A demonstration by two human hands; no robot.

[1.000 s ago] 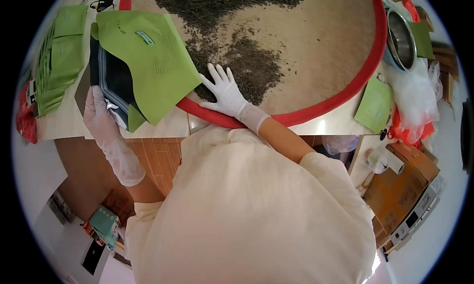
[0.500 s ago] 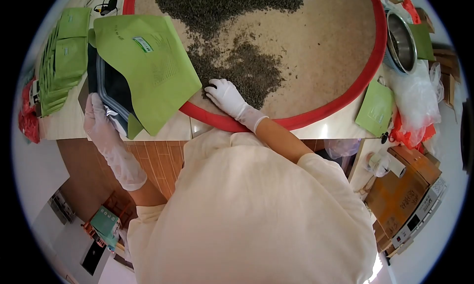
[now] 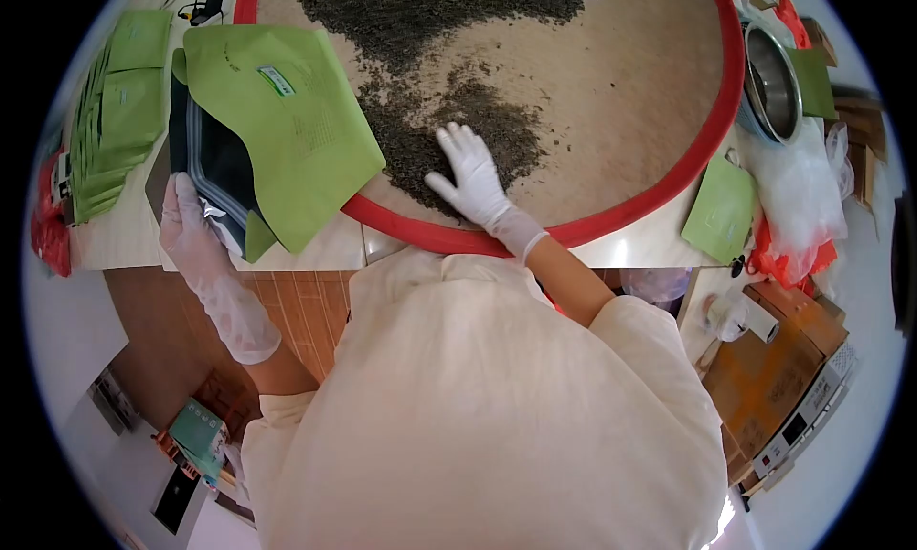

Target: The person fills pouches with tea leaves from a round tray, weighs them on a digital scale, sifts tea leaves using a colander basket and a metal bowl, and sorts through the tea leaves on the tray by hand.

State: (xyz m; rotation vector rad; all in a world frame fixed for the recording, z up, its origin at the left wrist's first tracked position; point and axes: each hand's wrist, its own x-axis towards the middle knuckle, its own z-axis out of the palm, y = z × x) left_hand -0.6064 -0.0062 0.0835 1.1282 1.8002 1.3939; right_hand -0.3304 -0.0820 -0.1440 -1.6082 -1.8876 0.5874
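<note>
Green pouch (image 3: 296, 120) gapes, pinched by left hand (image 3: 184, 217); red-rimmed tray (image 3: 626, 221) holds dark flakes (image 3: 430, 20); right hand (image 3: 473, 179) outspread within.

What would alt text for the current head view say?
A gloved left hand holds an open green pouch while the gloved right hand is over dark loose bits in a round red-rimmed tray. More green pouches lie at the picture's left.

The shirt (image 3: 487, 416) is cream, plain and loose, with short, wide sleeves (image 3: 638, 332), and the gloves (image 3: 232, 313) are thin — sheer, wrinkled and long-cuffed on the left hand (image 3: 183, 217), more solidly white on the right hand (image 3: 473, 180), with a see-through cuff (image 3: 520, 233).
</note>
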